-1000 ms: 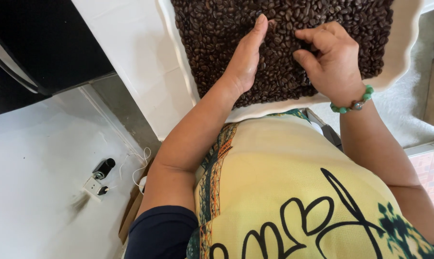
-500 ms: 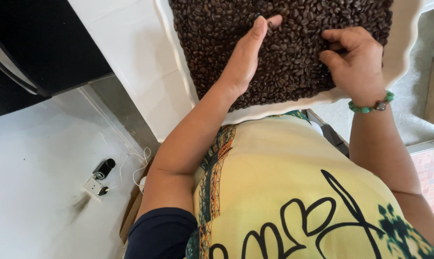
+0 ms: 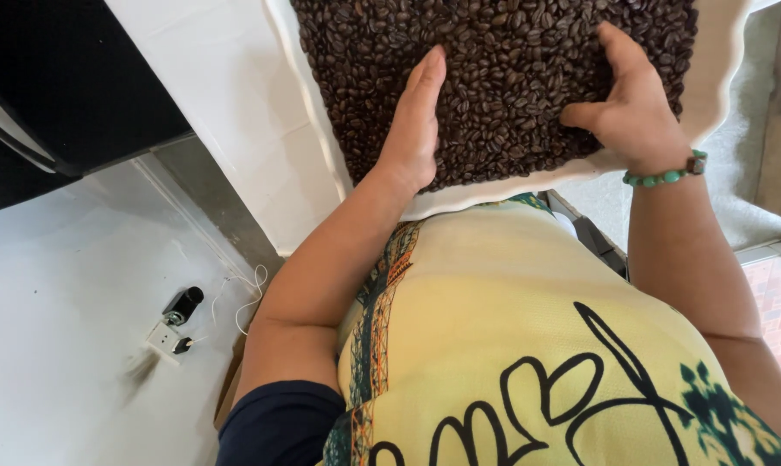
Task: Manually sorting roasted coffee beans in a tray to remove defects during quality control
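A layer of dark, glossy, oval beans (image 3: 511, 60) fills a white tray (image 3: 718, 78) with a smooth, scalloped rim. The tray sits on a matte white surface (image 3: 209, 95), its near edge just above the person's yellow patterned top (image 3: 511, 328).

The left hand (image 3: 412, 129) lies flat on the beans, fingers straight and together, pointing away from the body, wrist crossing the near rim. It holds nothing. The right hand (image 3: 632, 103) rests on the beans near the tray's right side, fingers loosely curled, thumb stretched toward the left hand; whether any beans are pinched under it I cannot tell. A bracelet (image 3: 667, 173) of round green beads circles the right wrist, just off the near rim.

Between the 2 hands lies an open stretch of beans. The tray's left rim leaves a broad band of bare surface beside it; the right rim nears the surface's edge. Below left, a pale floor (image 3: 62, 345) carries a socket (image 3: 170, 332) with a thin white cord (image 3: 248, 298).
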